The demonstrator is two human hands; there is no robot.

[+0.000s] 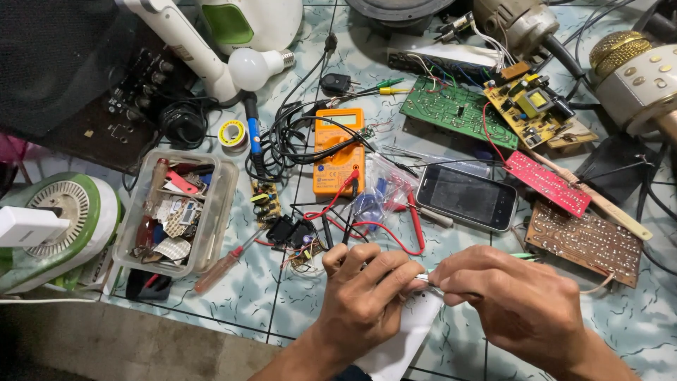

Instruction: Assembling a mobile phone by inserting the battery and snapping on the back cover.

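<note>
Two hands meet at the lower middle of the frame over a white plastic piece (412, 321) that lies on the tiled worktop (247, 296). The left hand (367, 293) is curled down with its fingers closed on the top edge of that piece, pinning it, while the right hand (518, 300) is closed in a pinch on a thin metal tool (431, 283), its tip set at the spot the left fingers guard. By the look of it the step in hand is fine work at the edge of the white piece, prying or picking with the tool tip; whatever follows calls for a steady left hold and small, careful force from the right, since the tip sits just beside the left fingertips and could slip into them. Just above the hands lie red and black leads (374, 226), which run up to an orange meter (339, 152) at the middle of the frame. To the right of the meter lies a dark phone (465, 197), and further right a red circuit board (548, 182), a brown board (585, 240) and, higher, a green board (458, 109). At the left stands a clear box (211, 212) of small parts, with a red-handled screwdriver (222, 268) beside it. The surface is pale marbled tile, crowded with wires and parts; little of the room shows beyond it.
</note>
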